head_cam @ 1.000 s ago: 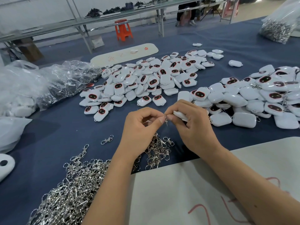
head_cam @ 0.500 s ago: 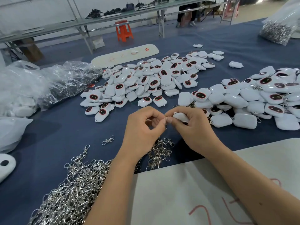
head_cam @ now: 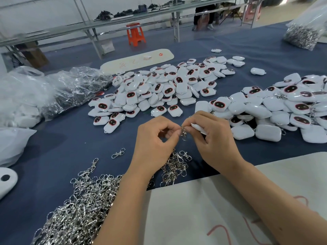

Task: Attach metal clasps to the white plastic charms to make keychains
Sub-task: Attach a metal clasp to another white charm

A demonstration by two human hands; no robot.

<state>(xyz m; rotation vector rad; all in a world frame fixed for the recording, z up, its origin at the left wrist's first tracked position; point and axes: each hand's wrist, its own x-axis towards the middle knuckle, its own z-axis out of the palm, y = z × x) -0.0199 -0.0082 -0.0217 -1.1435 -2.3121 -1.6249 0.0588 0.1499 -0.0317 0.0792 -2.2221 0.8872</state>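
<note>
At the near left of the worktop (head_cam: pixel 53 149) a tangled heap of loose clasps (head_cam: pixel 79 206) was spread, and a snag could be expected there whenever one piece was drawn out, since neighbours would likely be dragged along. Just right of it, the left hand (head_cam: pixel 155 140) was curled, its fingertips pinching a single metal clasp (head_cam: pixel 184 133) that hung between both hands above the worktop. The clasp was small and slick, so it could be judged liable to slip and drop into the heap below. The right hand (head_cam: pixel 212 137) was closed around a white charm (head_cam: pixel 199 128), held touching the clasp; its loop was hidden, so a missed hooking could not be ruled out. Farther right, a pile of finished charms (head_cam: pixel 283 110) lay near enough to be knocked.
</note>
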